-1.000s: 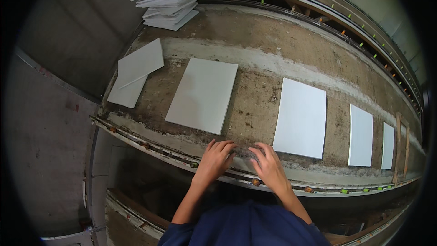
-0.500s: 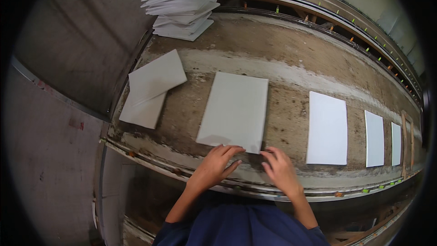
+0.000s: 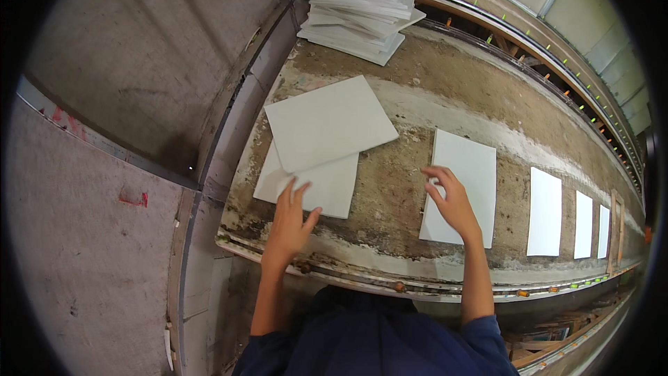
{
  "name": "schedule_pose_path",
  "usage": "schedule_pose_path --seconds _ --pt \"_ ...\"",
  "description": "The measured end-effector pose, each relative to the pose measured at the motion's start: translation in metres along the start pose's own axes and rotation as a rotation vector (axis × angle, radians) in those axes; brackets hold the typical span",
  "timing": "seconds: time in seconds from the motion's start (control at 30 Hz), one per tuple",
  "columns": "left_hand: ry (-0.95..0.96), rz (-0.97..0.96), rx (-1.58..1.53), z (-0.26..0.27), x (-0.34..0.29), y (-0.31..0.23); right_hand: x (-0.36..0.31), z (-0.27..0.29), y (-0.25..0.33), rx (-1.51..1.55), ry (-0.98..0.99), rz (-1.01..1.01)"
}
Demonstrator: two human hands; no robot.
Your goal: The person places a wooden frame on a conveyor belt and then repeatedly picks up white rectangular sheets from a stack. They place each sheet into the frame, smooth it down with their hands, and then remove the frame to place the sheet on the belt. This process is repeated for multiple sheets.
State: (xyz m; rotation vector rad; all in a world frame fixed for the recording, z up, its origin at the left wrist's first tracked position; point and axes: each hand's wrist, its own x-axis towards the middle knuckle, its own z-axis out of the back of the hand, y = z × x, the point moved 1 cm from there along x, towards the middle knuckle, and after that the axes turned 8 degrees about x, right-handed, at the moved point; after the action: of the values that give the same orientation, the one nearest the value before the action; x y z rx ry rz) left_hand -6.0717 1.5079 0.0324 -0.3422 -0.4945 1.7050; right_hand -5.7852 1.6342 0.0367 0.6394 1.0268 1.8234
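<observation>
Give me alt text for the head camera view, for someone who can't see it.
A person's left hand rests on the lower of two overlapping white tiles while the right hand lies on a single white tile on a dirty conveyor belt. A tile stack sits beyond; more tiles trail right.

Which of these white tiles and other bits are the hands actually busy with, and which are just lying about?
Busy with:
- left hand on the lower tile of an overlapping pair
- top tile
- right hand over the single tile

Lying about:
- tile stack
- spaced tiles along the belt
</observation>
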Motion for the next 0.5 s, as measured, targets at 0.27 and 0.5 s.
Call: schedule_pose_path --seconds 0.27,0.5 --pt "0.137 0.169 -0.135 -0.022 0.036 0.075 0.106 -0.071 -0.042 0.457 -0.175 -0.191" --pt "-0.06 0.505 -0.784 -0.038 0.064 0.092 0.125 -0.089 -0.035 1.026 -0.437 -0.31"
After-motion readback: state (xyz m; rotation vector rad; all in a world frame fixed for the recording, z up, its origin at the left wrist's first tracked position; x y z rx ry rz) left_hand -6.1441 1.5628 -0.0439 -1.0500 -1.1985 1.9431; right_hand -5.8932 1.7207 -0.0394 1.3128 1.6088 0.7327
